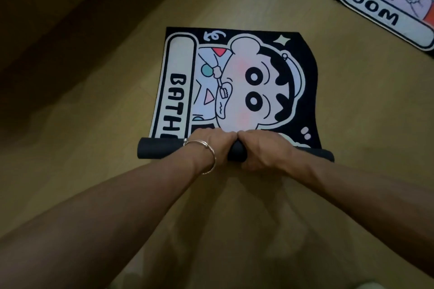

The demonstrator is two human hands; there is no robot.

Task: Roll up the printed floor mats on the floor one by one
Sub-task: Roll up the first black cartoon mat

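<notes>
- The near mat (234, 82) lies on the wooden floor (94, 124), its close end wound into a tight black roll (159, 151); only dark backing shows on the roll
- Left hand (211, 145) and right hand (260, 150) sit side by side at the middle of the roll, knuckles touching, fingers curled over its top and clasping it; a thin bangle (206, 159) circles the left wrist
- Judging by the lettering, perhaps a third of this mat is wound; the larger flat part stretches away beyond the roll, yet to be taken up
- Its side panel reads "BATH", the following letters vanishing under the roll; a cartoon child brushing teeth fills the rest
- A second mat (352, 0) lies flat well beyond the roll, up to the right, reading "BATHROOM" in full; it is unrolled, so at least that one remains
- The picture is dim and soft, so I cannot tell whether more mats wait out of view
</notes>
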